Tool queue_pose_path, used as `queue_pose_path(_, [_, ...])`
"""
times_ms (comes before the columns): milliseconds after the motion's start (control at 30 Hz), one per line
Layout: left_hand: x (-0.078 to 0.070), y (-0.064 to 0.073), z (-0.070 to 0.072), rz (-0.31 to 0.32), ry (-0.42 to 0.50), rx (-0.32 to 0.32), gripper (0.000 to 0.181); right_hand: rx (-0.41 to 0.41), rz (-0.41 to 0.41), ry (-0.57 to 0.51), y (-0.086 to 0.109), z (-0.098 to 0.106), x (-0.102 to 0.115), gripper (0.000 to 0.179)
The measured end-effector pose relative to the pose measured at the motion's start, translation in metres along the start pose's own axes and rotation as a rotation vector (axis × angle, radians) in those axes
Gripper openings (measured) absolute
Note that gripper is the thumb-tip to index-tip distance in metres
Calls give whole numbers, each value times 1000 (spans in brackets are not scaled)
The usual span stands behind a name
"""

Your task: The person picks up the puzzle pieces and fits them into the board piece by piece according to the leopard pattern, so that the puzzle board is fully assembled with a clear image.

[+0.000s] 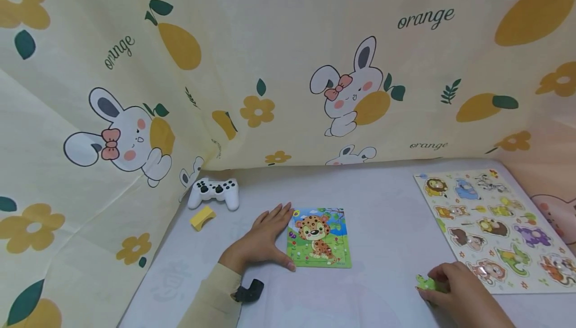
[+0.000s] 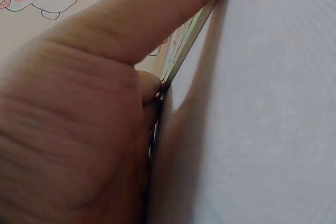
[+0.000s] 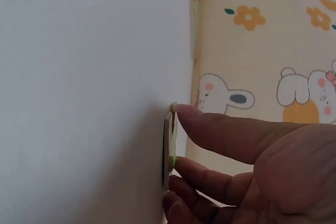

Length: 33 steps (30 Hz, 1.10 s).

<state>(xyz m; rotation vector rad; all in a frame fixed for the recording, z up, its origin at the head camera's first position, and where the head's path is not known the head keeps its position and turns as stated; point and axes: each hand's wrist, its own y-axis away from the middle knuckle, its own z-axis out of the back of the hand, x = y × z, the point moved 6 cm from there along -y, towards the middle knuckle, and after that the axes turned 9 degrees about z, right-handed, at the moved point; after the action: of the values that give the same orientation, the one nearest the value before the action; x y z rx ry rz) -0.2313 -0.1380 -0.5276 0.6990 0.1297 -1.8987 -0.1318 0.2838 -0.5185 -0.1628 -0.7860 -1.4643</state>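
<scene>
A square jigsaw puzzle (image 1: 319, 238) with a spotted leopard cub lies flat on the white table in the head view. My left hand (image 1: 263, 240) rests at its left side, fingers straight and thumb stretched along the lower left corner. In the left wrist view the thumb (image 2: 152, 11) lies against the puzzle's thin edge. Well to the right, my right hand (image 1: 463, 293) pinches a small, flat green puzzle piece (image 1: 424, 282) between thumb and fingers. The right wrist view shows this piece (image 3: 169, 140) edge-on, close over the table; its printed side is mostly hidden.
A large white animal puzzle board (image 1: 488, 225) lies at the right, just beyond the right hand. At the back left are a white game controller (image 1: 215, 193) and a yellow arched block (image 1: 203, 217). A printed cloth (image 1: 279, 68) hangs behind and at the sides.
</scene>
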Motion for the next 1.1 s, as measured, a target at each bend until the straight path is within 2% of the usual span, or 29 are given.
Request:
queue_pose_path(133, [0,0,0,3,-2,4,149,-5,-9,-81,-2,-4,3,41])
queue_pose_path(267, [-1,0,-1,6,-6,6,149,-44,79,-123,-5,-6,15,32])
queue_pose_path(367, [0,-1,0,7,-7,3,149,-93,174,-109,-5,-3,30,30])
queue_pose_path(500, [0,-1,0,9,-6,2,149,-148,245,-154,-5,-1,49,29])
queue_pose_path(833, [-1,0,0,9,-11,5,148,-173,400,-452,-26,-8,90,38])
queue_pose_path(1000, [-1,0,0,9,-13,6,148,-168,429,-569,-41,-16,101,35])
queue_pose_path(1100, [-1,0,0,10,-10,7,149,-159,413,-610,-51,-21,106,30])
